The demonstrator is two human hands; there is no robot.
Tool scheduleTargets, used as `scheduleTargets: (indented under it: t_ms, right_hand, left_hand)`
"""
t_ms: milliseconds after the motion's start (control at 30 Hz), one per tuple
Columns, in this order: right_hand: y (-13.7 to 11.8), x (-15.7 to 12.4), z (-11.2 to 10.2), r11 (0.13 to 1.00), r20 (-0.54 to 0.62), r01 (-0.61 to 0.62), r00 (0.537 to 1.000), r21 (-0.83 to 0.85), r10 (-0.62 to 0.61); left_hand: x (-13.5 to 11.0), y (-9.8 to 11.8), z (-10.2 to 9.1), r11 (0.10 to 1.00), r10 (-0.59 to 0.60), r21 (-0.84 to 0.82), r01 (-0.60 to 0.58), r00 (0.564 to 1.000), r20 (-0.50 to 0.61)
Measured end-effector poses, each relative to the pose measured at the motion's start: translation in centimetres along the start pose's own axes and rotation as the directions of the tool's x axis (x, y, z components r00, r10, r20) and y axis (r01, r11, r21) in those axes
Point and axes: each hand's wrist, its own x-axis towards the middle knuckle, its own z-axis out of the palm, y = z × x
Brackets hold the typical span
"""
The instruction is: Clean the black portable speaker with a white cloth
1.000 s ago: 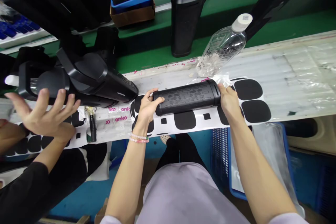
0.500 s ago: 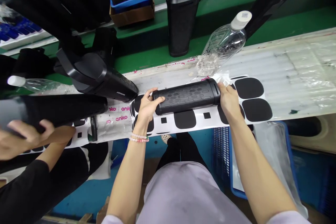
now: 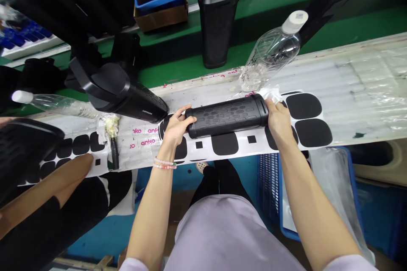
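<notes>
A long black cylindrical casing (image 3: 227, 115) with a patterned grille lies sideways on a white sheet of black rounded pads (image 3: 305, 112) at the bench's near edge. My left hand (image 3: 176, 129) grips the casing's left end, a bead bracelet on that wrist. My right hand (image 3: 280, 120) holds the right end, with a bit of white tissue (image 3: 269, 93) peeking out above its fingers.
A clear plastic bottle (image 3: 271, 53) leans behind the casing. Another black casing (image 3: 124, 93) lies at the left, one stands upright (image 3: 218, 17) on the green belt. A co-worker's arm (image 3: 41, 188) is at far left beside a small brush (image 3: 112, 144). A blue crate (image 3: 270, 178) sits below.
My hands and the casing have stayed nearly still. The co-worker at the left has pulled a black casing down and off to the left, uncovering a second bottle and more pads.
</notes>
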Motion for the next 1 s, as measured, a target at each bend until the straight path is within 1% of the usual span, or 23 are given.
scheduleTargets:
  t_ms: [67,167,300,433,567,667,800,867,933,1000]
  right_hand:
    - [0.0,0.0,0.0,1.0,0.006,-0.03,1.0,0.008,0.03]
    - [0.1,0.0,0.0,0.999,0.003,-0.039,0.999,0.012,0.039]
    - [0.0,0.0,0.0,0.999,0.002,-0.039,0.999,0.015,0.039]
    - [-0.4,-0.2,-0.1,0.998,0.008,-0.053,0.999,0.035,0.053]
    - [-0.6,-0.3,-0.1,0.995,0.014,-0.094,0.996,0.028,0.094]
    - [-0.5,-0.2,-0.1,0.996,0.0,-0.086,0.996,0.022,0.086]
    - [-0.3,-0.5,-0.1,0.995,-0.005,-0.091,0.996,0.038,0.092]
    - [-0.3,-1.0,-0.1,0.994,-0.004,-0.086,0.996,0.072,0.087]
    - [-0.1,-1.7,-0.2,0.989,-0.014,-0.046,0.999,0.139,0.049]
    - [0.3,-2.5,-0.4,0.969,-0.065,-0.045,0.996,0.244,0.063]
  left_hand:
    - [0.0,0.0,0.1,1.0,0.02,0.004,-0.02,1.0,-0.02]
    - [-0.1,0.0,0.3,1.0,0.028,0.012,-0.028,0.999,-0.034]
    - [-0.1,0.1,0.1,1.0,-0.006,0.022,0.006,1.0,0.0]
    - [0.0,0.0,-0.3,1.0,0.005,0.024,-0.005,1.0,0.013]
    - [0.1,0.0,-0.9,0.999,-0.02,0.04,0.017,0.997,0.068]
    - [-0.2,0.0,-1.0,0.999,-0.018,0.045,0.014,0.996,0.089]
    - [-0.7,-0.2,-0.7,1.0,0.021,0.015,-0.022,0.996,0.086]
    - [-1.0,-0.5,-0.7,0.999,0.033,0.008,-0.034,0.995,0.098]
    - [-1.5,-1.1,-1.1,0.995,0.089,0.031,-0.094,0.988,0.129]
    - [-2.5,-2.3,-1.8,0.977,0.178,0.082,-0.195,0.967,0.182]
